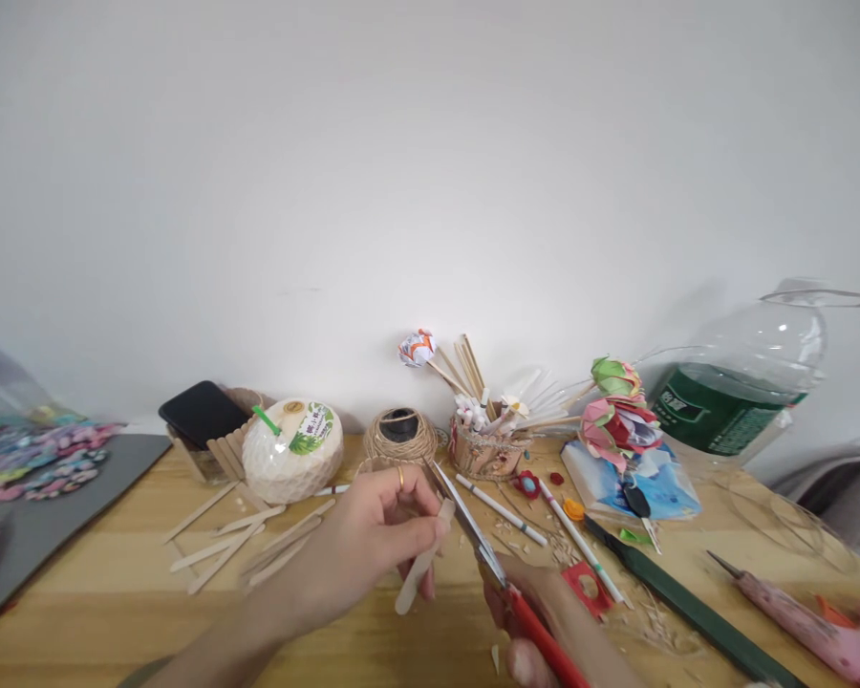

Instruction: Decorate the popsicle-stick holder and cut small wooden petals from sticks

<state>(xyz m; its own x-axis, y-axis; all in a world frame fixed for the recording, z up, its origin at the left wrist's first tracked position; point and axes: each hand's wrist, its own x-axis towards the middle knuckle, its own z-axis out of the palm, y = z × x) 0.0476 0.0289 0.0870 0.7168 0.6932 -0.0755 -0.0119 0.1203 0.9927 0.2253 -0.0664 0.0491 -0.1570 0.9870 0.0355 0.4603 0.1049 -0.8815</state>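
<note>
Wooden stick pinched in left hand, fingertips clamped near its upper end, lower end hanging free over table. Right hand closed round red handles of scissors, blades slightly parted, running up and past stick's top, close beside left fingertips. Main risk, as judged from here: blades closing so near thumb and forefinger, a nick if stick twists or slips in that light pinch. Thin wood likely to split along grain rather than cut clean, sending a chip flying toward face or skittering into shavings just beyond right hand. Long free end apt to swing or drop once severed, since nothing supports it from below. Beyond left hand, loose sticks scattered, easily swept off by a forearm. Past both hands, twine and a small holder crammed with sticks and paper flowers, light enough to tip if knocked by scissor tips. Coconut with green straw beyond left hand, a spill hazard if bumped. Glue gun out to right of right hand, whether hot or not impossible to tell; a careless reach across could meet its nozzle.
</note>
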